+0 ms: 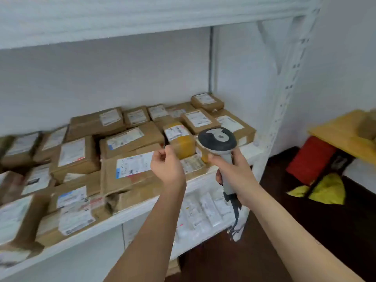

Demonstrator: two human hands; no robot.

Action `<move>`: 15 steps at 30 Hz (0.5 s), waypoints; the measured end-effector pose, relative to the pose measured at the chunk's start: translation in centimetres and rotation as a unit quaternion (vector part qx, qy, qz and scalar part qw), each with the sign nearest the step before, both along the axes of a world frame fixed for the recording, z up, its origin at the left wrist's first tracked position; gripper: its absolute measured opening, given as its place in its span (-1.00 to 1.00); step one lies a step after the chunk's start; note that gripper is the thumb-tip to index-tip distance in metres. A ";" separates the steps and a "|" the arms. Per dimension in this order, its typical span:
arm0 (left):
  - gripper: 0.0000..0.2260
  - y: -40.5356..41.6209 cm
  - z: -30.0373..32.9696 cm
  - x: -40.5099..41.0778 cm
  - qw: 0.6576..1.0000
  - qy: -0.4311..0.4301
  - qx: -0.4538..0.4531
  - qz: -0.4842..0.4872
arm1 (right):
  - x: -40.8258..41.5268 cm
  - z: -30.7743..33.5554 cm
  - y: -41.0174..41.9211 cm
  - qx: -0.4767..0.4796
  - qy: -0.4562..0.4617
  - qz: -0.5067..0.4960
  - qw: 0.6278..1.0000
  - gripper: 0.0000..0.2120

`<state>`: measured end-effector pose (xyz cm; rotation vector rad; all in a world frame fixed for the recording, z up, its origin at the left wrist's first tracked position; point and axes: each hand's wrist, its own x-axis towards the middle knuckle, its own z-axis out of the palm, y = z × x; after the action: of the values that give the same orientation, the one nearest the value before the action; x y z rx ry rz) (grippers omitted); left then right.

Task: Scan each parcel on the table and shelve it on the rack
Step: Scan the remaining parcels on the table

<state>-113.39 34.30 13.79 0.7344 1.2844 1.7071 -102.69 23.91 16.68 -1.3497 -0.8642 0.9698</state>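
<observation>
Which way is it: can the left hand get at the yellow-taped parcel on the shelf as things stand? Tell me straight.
Probably yes. The left hand hangs just in front of the yellow-taped parcel, holds nothing, and nothing lies between them. The parcel sits on top of other boxes, its near side exposed. The right hand holds the scanner beside it, not across the path.

We see a white rack whose shelf is crowded with brown cardboard parcels, each bearing a white label with dark print, and one large label carries a blue strip at its left edge. One small parcel stands out in yellow tape, and the scanner has a dark grey head with a light grey handle and a dark cable. At the right we find a yellow table, with a red bag and bright yellow-green material under it on a dark floor.
</observation>
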 end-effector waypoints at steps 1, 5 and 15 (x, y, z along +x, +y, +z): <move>-0.69 -0.2 -0.2 2.9 0.999 0.001 0.008 -0.039 | 2.1 -0.2 -1.1 -0.005 -0.005 -0.033 0.999 -0.73; -0.68 -3.0 -1.1 14.5 0.983 0.000 -0.004 -0.182 | 10.5 -1.7 -6.4 -0.021 -0.009 -0.168 0.986 -0.76; -0.82 -11.8 -3.8 37.6 0.894 0.087 -0.063 -0.434 | 30.0 -3.8 -16.4 -0.007 0.034 -0.424 0.905 -0.78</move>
<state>-75.76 22.55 9.98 1.1776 0.9351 0.8349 -72.67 7.50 12.83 -1.4870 -0.1480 0.3279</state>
